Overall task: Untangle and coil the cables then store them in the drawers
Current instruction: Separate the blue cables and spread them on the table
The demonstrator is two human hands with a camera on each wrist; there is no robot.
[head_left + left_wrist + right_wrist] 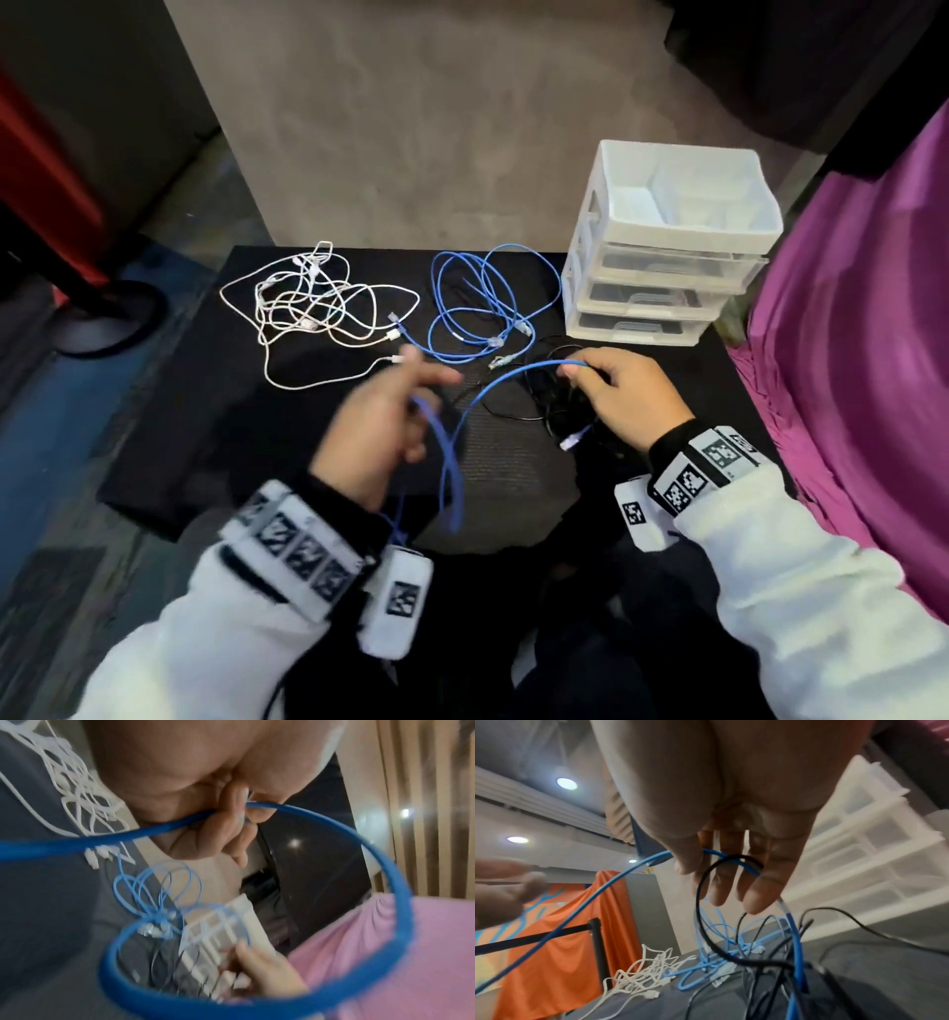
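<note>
A blue cable (513,372) runs between both hands above the black table (205,437). My left hand (380,426) grips it with curled fingers (223,825), and a wide loop of the blue cable (385,872) hangs from that hand. My right hand (621,395) pinches the same blue cable (598,892) between thumb and fingers (731,872), over a pile of black cables (554,406); one black loop (700,882) lies across the fingers. A white cable tangle (308,308) and a second blue cable tangle (477,308) lie farther back. The white drawer unit (662,288) stands at the back right, drawers shut.
A purple cloth (847,334) hangs close along the table's right side. The round black base of a post (102,318) stands on the floor to the left. The drawer unit's top is an open tray (683,200) with dividers. A concrete wall rises behind the table.
</note>
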